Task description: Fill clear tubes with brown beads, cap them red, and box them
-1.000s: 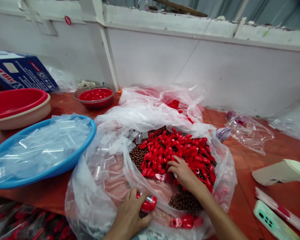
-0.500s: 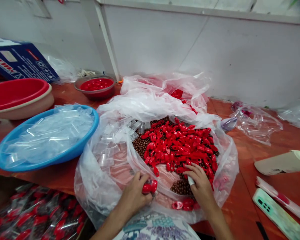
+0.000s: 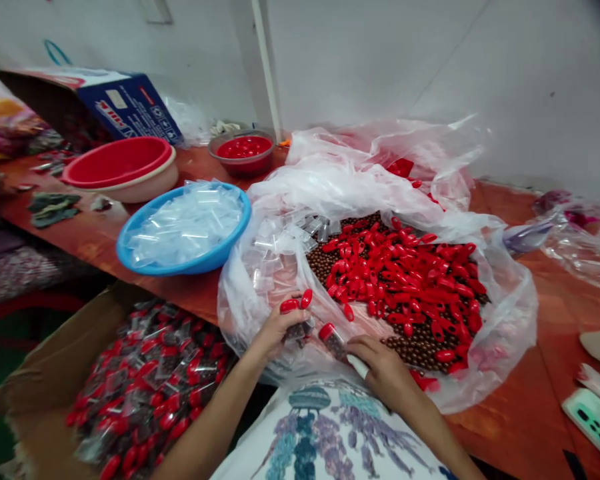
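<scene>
My left hand (image 3: 281,328) is closed around small clear containers filled with dark beads; their red caps (image 3: 290,306) stick out above the fingers. Beside it, my right hand (image 3: 383,370) has its fingertips at the end of another clear, red-capped container (image 3: 333,340), which lies tilted between the hands. Something white wraps my right thumb. Both hands are over the near rim of a large translucent plastic bag (image 3: 517,293). Inside it are a heap of red plastic caps (image 3: 405,267), brown beads (image 3: 423,347) and flat clear plastic pieces (image 3: 270,243).
A blue basin (image 3: 125,250) of clear plastic containers stands left of the bag. Behind it are red and cream basins (image 3: 167,163) and a blue carton (image 3: 130,110). Below left, a cardboard box (image 3: 45,393) holds many filled containers. A phone (image 3: 593,423) lies at right.
The view has turned left, bringing the box below into fuller sight. My right hand has left the red heap and come beside my left hand, at a red-capped container.
</scene>
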`<state>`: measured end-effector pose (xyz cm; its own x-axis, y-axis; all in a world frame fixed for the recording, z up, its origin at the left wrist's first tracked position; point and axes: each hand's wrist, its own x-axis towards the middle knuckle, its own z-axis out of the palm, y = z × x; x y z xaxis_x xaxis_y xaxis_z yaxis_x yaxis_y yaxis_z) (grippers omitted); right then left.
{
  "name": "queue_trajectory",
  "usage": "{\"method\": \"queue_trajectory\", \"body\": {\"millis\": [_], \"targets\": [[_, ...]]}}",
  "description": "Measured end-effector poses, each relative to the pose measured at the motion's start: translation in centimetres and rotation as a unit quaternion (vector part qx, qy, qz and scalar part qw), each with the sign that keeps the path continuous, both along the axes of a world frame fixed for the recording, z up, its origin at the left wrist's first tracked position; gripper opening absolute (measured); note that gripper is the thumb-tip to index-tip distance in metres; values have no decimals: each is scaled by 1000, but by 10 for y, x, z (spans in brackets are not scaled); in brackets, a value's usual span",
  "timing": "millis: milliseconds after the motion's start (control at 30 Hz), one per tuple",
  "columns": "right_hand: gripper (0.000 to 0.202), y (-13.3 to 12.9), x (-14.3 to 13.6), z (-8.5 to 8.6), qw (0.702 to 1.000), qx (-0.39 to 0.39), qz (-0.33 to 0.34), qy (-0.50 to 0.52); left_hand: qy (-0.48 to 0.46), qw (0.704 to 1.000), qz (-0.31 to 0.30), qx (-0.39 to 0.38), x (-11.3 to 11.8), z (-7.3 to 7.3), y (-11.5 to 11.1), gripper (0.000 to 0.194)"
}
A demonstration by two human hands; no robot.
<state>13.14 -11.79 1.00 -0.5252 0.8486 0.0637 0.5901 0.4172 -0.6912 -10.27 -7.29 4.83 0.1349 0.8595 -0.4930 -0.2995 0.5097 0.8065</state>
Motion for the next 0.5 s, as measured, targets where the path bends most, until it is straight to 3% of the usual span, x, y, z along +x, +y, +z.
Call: {"method": "queue_trajectory", "body": {"millis": [233,367,500], "targets": [[52,11,-33,-3,997,-2,-37,-71,-32,993,-2,-113,-3,-1,-18,31],[56,15,-40,-8,994,-6,-108,35,-45,990,-36,-127,6,-4,-30,31],[55,8,-49,5,984,-19,-99,144,-62,990,-51,-120,15,-6,-35,29]]}}
